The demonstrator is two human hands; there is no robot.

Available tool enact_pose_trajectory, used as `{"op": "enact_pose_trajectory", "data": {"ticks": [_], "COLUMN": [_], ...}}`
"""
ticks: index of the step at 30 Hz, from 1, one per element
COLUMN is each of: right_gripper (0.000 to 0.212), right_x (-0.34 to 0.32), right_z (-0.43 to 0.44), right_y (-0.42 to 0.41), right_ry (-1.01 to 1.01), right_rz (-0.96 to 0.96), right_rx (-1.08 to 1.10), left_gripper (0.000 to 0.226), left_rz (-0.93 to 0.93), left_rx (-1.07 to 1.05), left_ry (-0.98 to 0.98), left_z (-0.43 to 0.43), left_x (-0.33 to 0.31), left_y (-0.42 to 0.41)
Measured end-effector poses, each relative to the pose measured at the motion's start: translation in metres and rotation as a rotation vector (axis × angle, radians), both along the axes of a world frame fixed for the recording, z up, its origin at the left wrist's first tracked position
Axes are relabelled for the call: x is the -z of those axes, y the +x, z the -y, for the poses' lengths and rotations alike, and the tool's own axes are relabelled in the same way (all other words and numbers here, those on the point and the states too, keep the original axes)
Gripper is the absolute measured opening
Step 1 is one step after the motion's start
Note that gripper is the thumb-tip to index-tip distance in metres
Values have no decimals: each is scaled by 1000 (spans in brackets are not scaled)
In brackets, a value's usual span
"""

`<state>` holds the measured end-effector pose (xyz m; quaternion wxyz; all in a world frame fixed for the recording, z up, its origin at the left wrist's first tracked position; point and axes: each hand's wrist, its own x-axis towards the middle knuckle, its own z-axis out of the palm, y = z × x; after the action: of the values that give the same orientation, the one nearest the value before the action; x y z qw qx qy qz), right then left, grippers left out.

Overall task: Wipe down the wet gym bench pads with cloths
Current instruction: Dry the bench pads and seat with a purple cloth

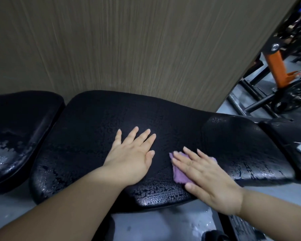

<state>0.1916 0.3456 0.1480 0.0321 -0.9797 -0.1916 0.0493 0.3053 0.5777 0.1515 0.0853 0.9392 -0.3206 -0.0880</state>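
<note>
A long black bench pad (97,122) runs across the middle of the head view, beaded with water, most thickly along its near edge and right end. My left hand (132,153) lies flat on the pad's centre, fingers spread, holding nothing. My right hand (207,176) presses flat on a small purple cloth (180,174) just to the right of it; most of the cloth is hidden under the palm. A second black pad (16,129), also wet, sits at the left, split from the first by a narrow gap.
A wood-grain wall panel (129,40) stands directly behind the bench. At the right are a black and orange machine frame (276,66) and another black pad (292,136). Grey floor with water spots (163,223) shows below the bench.
</note>
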Motion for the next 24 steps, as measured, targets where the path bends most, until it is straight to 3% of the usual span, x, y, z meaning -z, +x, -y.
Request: {"op": "enact_pose_trajectory", "data": {"ticks": [6, 12, 18, 24], "right_gripper": [55, 55, 64, 53], "right_x": [2, -6, -5, -3], "right_z": [-5, 4, 4, 7], "right_y": [-8, 47, 138, 220], "right_ry": [16, 9, 12, 12], "right_rz": [16, -62, -37, -13], "right_rx": [-26, -52, 85, 290], "left_gripper": [54, 55, 55, 56], "left_rz": [-4, -4, 10, 32], "left_rx": [-60, -161, -155, -151], "left_ry": [22, 20, 10, 2], "left_z": [-9, -21, -21, -21], "left_x": [-1, 1, 3, 5], "left_y": [-1, 4, 5, 6]}}
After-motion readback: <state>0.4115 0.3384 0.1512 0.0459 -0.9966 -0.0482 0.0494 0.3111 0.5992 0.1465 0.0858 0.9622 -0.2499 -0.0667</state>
